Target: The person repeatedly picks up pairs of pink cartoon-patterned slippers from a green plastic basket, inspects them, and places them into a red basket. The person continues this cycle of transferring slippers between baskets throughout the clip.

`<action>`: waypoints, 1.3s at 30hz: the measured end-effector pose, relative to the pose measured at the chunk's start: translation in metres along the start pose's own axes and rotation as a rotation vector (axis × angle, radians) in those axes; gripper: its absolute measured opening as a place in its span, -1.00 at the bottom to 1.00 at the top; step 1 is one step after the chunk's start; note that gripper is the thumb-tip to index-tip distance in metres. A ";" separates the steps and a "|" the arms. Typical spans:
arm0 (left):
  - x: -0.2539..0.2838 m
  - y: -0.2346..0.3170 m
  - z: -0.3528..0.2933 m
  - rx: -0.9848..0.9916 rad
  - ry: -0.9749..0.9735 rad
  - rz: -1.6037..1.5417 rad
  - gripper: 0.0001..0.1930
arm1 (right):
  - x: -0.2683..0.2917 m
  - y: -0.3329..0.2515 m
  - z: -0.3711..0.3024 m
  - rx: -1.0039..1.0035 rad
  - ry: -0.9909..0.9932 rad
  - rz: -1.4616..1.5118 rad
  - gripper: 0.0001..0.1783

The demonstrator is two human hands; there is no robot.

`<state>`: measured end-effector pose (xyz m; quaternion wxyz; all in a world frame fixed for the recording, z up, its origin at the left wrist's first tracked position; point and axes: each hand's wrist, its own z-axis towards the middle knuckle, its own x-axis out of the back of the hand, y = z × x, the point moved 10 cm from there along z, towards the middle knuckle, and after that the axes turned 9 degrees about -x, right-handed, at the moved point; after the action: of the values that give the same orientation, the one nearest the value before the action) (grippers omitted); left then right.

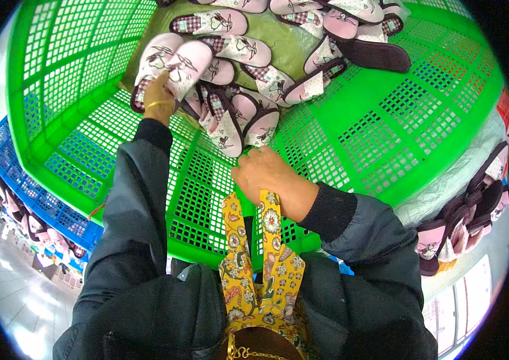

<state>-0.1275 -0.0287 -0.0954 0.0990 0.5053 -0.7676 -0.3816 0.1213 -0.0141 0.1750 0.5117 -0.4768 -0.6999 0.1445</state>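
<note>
My left hand (159, 99) is closed on a pair of slippers (185, 65), pale pink with a dark cartoon print, side by side at the left of a pile. The right hand (269, 178) is curled with its knuckles up, low in a green plastic basket (350, 144). Its fingertips are turned under and hidden, so what they hold, if anything, does not show. Just above it lies a printed slipper (261, 128) with a dark edge, and beside that a white and pink slipper (223, 129).
More slippers (245, 49) lie heaped on olive sheeting (280, 39) at the basket's far end; one shows its dark sole (377, 55). A blue basket (38, 186) stands outside at left. Stacked slippers (464, 219) are at right, beside pale plastic sheeting (446, 186).
</note>
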 end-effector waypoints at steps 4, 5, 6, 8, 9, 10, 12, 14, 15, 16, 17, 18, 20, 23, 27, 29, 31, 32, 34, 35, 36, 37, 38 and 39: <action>0.056 -0.033 0.040 0.076 0.142 0.055 -0.79 | -0.039 0.024 0.012 -0.116 -0.195 -0.071 -0.87; 0.066 -0.040 0.048 0.098 0.144 0.044 -0.81 | -0.052 0.032 0.012 -0.121 -0.288 -0.102 -0.87; 0.092 -0.043 0.057 0.107 0.218 0.028 -0.82 | -0.054 0.038 0.019 -0.148 -0.257 -0.063 -0.87; 0.061 -0.044 0.043 0.117 0.191 -0.001 -0.83 | -0.067 0.062 0.025 -0.275 -0.186 0.021 -0.86; 0.061 -0.041 0.040 0.106 0.225 0.034 -0.81 | -0.076 0.068 0.031 -0.317 -0.201 0.066 -0.81; 0.072 -0.040 0.047 0.112 0.199 0.054 -0.78 | -0.088 0.075 0.039 -0.333 -0.151 0.119 -0.79; 0.059 -0.048 0.050 0.184 -0.091 -0.054 -0.77 | -0.118 0.098 0.050 -0.392 -0.044 0.233 -0.73; 0.050 -0.032 0.027 0.074 0.088 0.081 -0.79 | -0.134 0.115 0.063 -0.519 -0.040 0.242 -0.65; 0.052 -0.027 0.025 0.039 0.056 0.081 -0.80 | -0.139 0.117 0.070 -0.502 0.056 0.236 -0.66; 0.050 -0.024 0.022 0.009 0.020 0.078 -0.80 | -0.137 0.119 0.075 -0.490 0.154 0.228 -0.67; 0.053 -0.026 0.018 0.036 0.024 0.069 -0.84 | -0.146 0.118 0.083 -0.463 0.163 0.250 -0.61; 0.044 -0.025 0.012 0.025 -0.053 0.144 -0.83 | -0.148 0.113 0.092 -0.404 0.177 0.234 -0.59; 0.054 -0.037 0.003 0.156 -0.015 0.256 -0.80 | -0.150 0.097 0.110 -0.279 0.203 0.209 -0.57; 0.055 -0.047 -0.003 0.163 -0.136 0.431 -0.78 | -0.181 0.095 0.124 -0.221 0.018 0.098 -0.57; 0.052 -0.047 -0.003 0.189 -0.161 0.580 -0.88 | -0.186 0.105 0.125 -0.306 -0.063 0.127 -0.76; 0.052 -0.049 0.003 0.154 -0.171 0.555 -0.90 | -0.159 0.111 0.113 -0.372 0.128 0.294 -0.75; 0.053 -0.049 0.007 0.120 -0.205 0.559 -0.89 | -0.139 0.127 0.100 -0.511 0.292 0.449 -0.72; 0.060 -0.054 0.012 0.128 -0.257 0.531 -0.88 | -0.133 0.136 0.098 -0.588 0.328 0.505 -0.71; 0.043 -0.050 0.000 0.163 -0.206 0.607 -0.86 | -0.146 0.174 0.085 -0.822 0.475 0.777 -0.72; 0.040 -0.049 -0.004 0.164 -0.190 0.585 -0.87 | -0.157 0.190 0.080 -0.930 0.544 0.919 -0.72; 0.037 -0.048 -0.007 0.170 -0.175 0.564 -0.88 | -0.164 0.195 0.083 -0.971 0.580 1.137 -0.73; 0.041 -0.052 -0.006 0.171 -0.206 0.545 -0.89 | -0.163 0.192 0.089 -1.012 0.608 1.286 -0.75; 0.046 -0.056 -0.007 0.172 -0.237 0.527 -0.89 | -0.163 0.186 0.095 -1.052 0.634 1.437 -0.77; 0.041 -0.057 -0.007 0.176 -0.276 0.510 -0.89 | -0.168 0.186 0.101 -1.093 0.606 1.473 -0.78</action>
<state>-0.1026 -0.0784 -0.1392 0.0424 0.2462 -0.9061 -0.3414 0.1351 -0.0289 -0.0947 0.1591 -0.9856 -0.0342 -0.0460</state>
